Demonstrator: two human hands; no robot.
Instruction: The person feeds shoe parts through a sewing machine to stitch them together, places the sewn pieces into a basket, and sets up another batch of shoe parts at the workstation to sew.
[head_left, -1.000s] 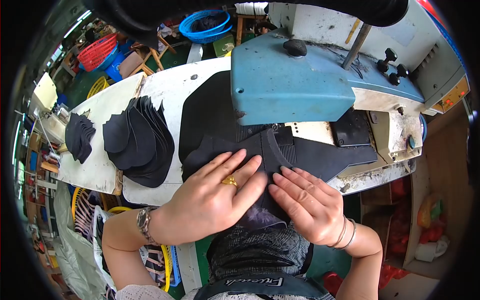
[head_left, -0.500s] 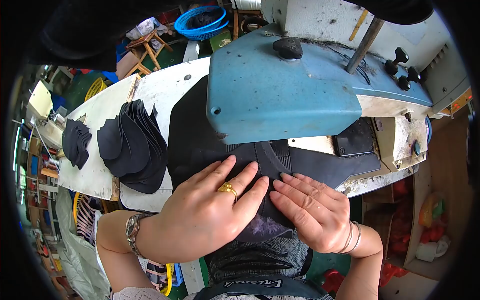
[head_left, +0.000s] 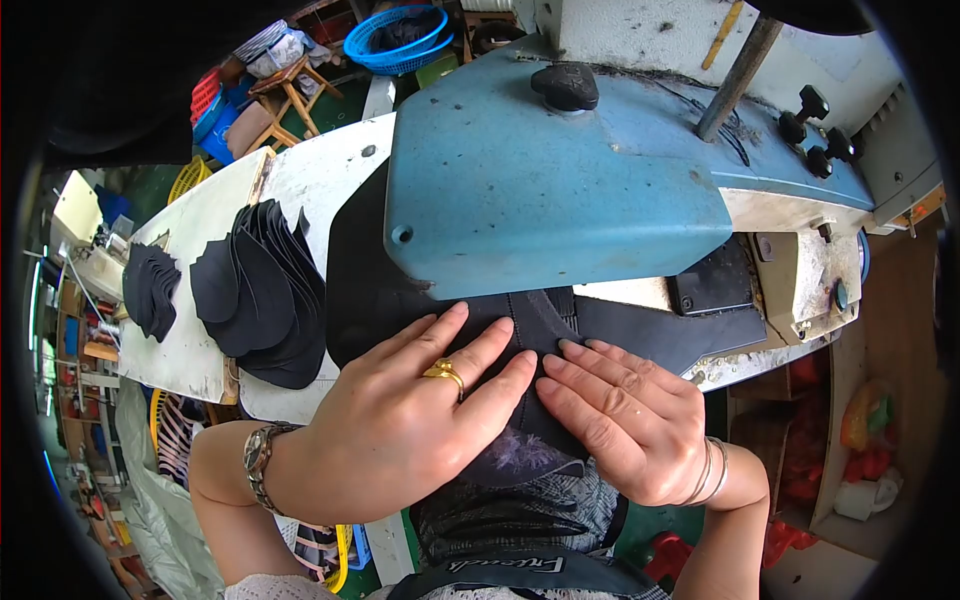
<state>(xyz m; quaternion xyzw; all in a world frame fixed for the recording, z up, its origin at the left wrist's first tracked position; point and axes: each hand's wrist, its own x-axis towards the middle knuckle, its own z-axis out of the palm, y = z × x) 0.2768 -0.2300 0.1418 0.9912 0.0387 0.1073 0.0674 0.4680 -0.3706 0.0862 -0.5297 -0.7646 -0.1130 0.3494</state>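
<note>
My left hand [head_left: 405, 405], with a ring and a watch, lies flat on a black fabric piece [head_left: 640, 340], its fingers apart and pointing up toward the blue machine head [head_left: 560, 190]. To its right, my right hand [head_left: 630, 415] rests on the same piece with its fingers stretched out side by side. A stitched seam runs through the fabric between my hands and passes under the machine head. Purple fuzz shows on the fabric's near edge. The machine's needle area is hidden beneath the head.
Two stacks of black cut pieces, one large [head_left: 265, 300] and one small [head_left: 152, 290], lie on the white table [head_left: 310, 180] at the left. Blue baskets [head_left: 395, 50] and a wooden stool [head_left: 290, 95] stand behind. Shelves with red bags are at the right.
The view has shifted, so the machine head appears larger and farther left. Both hands stay flat on the fabric, and its upper part now shows less beyond my fingers.
</note>
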